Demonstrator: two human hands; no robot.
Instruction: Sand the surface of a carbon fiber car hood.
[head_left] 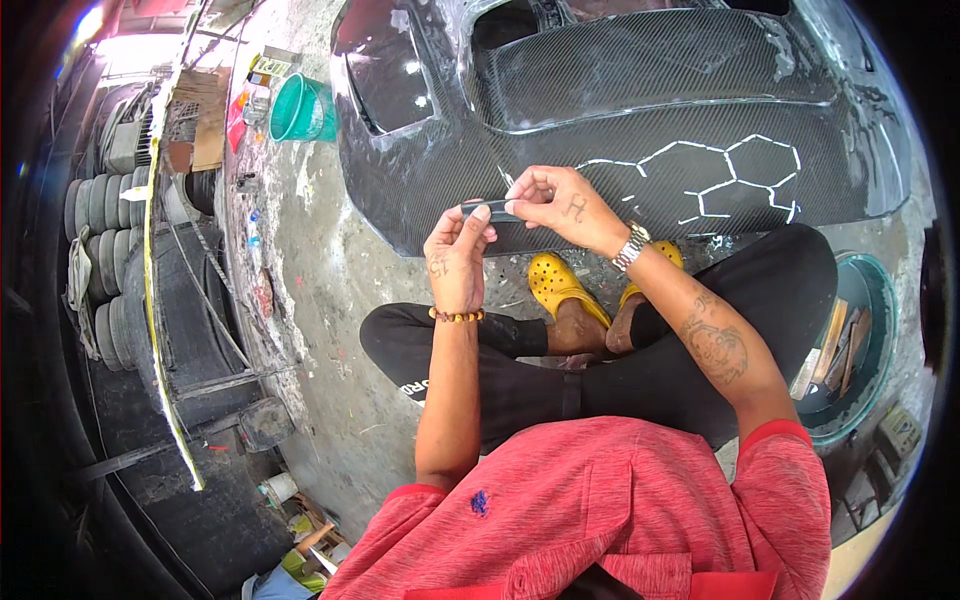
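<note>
left hand: the left hand (458,248) is up near the panel's lower edge, thumb and fingers narrowed on the left end of a small dark strip (498,210).
right hand: the right hand (570,208) comes in from the other side, palm down, thumb and forefinger pinched at the strip's right end.
dark strip: between the two hands, roughly level, in front of the carbon-patterned panel (420,190); its exact kind is too small and covered to tell.
two-ended grip: probably there to keep the strip steady and stretched straight, with a thumb in charge of each end.
panel: large, black and glossy, lying beyond the knees, likely so close that its near edge falls within easy reach.
white lines: a linked six-sided pattern (735,180) on the panel, to the right of the hands.
legs: knees spread, yellow clogs (560,287) between them; the low seat seems to bring the arms level with the work.
tub: a green tub (885,385) by the right knee holds wooden sticks (832,350), perhaps parked there to stay handy.
bucket: a teal bucket (318,110) stands left of the panel, apart from the hands.
</note>
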